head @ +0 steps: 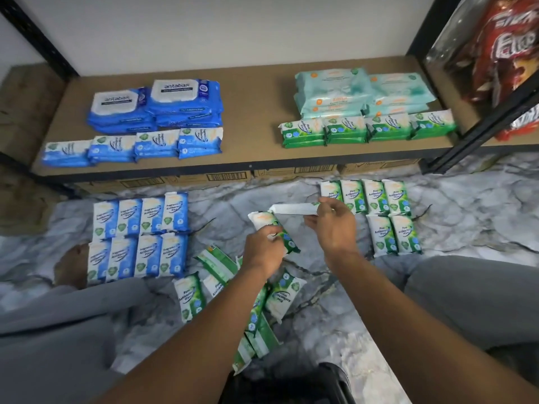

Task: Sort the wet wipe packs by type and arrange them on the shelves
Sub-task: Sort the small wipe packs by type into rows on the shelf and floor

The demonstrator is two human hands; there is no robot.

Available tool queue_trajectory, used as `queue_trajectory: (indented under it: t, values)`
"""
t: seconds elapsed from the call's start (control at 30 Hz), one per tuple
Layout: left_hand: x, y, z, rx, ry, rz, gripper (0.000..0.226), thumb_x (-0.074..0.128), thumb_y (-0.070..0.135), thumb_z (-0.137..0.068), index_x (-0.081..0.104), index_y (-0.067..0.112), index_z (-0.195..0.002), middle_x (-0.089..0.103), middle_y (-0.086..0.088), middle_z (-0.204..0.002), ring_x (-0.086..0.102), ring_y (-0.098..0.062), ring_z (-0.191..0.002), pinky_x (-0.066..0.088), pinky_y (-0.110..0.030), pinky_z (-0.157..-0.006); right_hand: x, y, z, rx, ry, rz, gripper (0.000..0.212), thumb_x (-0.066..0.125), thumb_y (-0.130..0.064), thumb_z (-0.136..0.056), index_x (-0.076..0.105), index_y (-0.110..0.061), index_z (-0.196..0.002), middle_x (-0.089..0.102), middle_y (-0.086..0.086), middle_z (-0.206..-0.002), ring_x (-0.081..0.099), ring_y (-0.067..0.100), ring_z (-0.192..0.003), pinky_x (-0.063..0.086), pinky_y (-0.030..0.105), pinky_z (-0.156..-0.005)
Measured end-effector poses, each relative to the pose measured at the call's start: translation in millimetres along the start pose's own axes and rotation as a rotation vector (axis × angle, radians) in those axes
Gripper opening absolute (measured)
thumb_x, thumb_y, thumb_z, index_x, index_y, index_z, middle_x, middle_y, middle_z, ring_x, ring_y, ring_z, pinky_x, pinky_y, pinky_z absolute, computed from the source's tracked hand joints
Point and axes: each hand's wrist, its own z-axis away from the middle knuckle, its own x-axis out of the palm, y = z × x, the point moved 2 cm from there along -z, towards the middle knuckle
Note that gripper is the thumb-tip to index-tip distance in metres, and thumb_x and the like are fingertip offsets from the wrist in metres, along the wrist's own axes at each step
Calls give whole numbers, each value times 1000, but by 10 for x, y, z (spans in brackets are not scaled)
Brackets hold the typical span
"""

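My left hand (pixel 264 252) grips a green pine wipe pack (pixel 267 221) above the marble floor. My right hand (pixel 334 225) pinches another green pack (pixel 291 209), seen edge-on, at its right end. Several loose green packs (pixel 280 298) lie in a heap under my forearms. Green packs (pixel 382 214) stand in neat rows on the floor to the right, blue fragrance packs (pixel 140 237) in rows to the left. On the brown shelf (pixel 250 118) sit blue antabax packs (pixel 157 103), small blue packs (pixel 134 147), pale teal packs (pixel 358 91) and small green packs (pixel 367 129).
Cardboard boxes (pixel 221 177) lie under the shelf. Black shelf posts (pixel 38 33) stand at left and right. Red snack bags (pixel 507 51) hang at the upper right. My grey-clad knees (pixel 472 298) flank the heap, and a dark object (pixel 291 386) sits at the bottom edge.
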Motion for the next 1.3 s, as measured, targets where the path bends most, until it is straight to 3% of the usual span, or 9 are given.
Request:
queue_trajectory:
  t: [0.13,0.33,0.4,0.5,0.63,0.9,1.03,1.13,1.3]
  values:
    - [-90,79,-28,-85,-4,255,39,53,9,-94,60,27,-128,64,1,-91,52,-17,-66,46,-31,-66,12,57,126,-82,-118,145,14,47,-8,-96,58,-16,-97,64,11,-87,65,27,-76,57,41,-77]
    - [-91,146,-18,-147,-73,496,48,49,3,-92,63,39,-122,69,1,-90,47,-16,-66,38,-32,-57,20,194,184,-76,-215,313,7,56,-24,-95,62,-24,-92,56,7,-75,53,21,-64,54,55,-74]
    - [-82,151,-9,-170,-118,530,51,48,0,-92,62,39,-121,68,1,-89,48,-15,-67,36,-29,-56,44,229,169,-93,-220,378,10,57,-33,-93,64,-34,-87,55,12,-95,54,20,-75,55,49,-83]
    - [-67,121,2,-171,-173,496,52,49,-1,-90,62,38,-122,68,-1,-91,50,-15,-72,38,-28,-57,52,261,137,-118,-207,470,22,57,-35,-95,71,-21,-87,40,8,-116,43,16,-103,39,26,-95]
    - [-21,85,7,-140,-217,450,52,49,-1,-87,65,37,-119,66,-5,-91,49,-15,-67,39,-29,-56,64,290,129,-166,-170,514,27,58,-61,-82,56,-35,-80,60,6,-104,56,30,-102,48,41,-89]
    - [56,28,-73,-96,-218,278,40,53,4,-91,67,33,-115,69,-2,-86,47,-14,-57,37,-25,-52,-221,151,-80,-22,-482,513,39,66,-27,-94,41,-14,-120,54,1,-110,55,7,-86,45,11,-63]
    - [278,-40,-227,-22,-135,69,40,57,2,-90,66,28,-118,62,-5,-85,52,-16,-59,44,-25,-54,-473,296,-253,-4,-368,426,32,64,-17,-95,40,-15,-116,55,12,-89,52,22,-70,43,25,-56]
    - [574,-147,-347,-14,-111,-60,41,56,2,-87,66,30,-115,57,-1,-77,51,-21,-57,41,-24,-54,-819,537,-505,-6,-251,478,29,62,-11,-95,39,-18,-112,56,6,-72,48,12,-49,40,24,-50]
    - [1236,-247,-497,0,-197,-181,39,55,-2,-85,64,21,-115,69,-10,-107,66,-32,-94,52,-32,-74,-1313,935,-963,105,-82,728,34,61,-23,-93,32,-38,-102,61,0,-82,64,31,-82,53,49,-83]
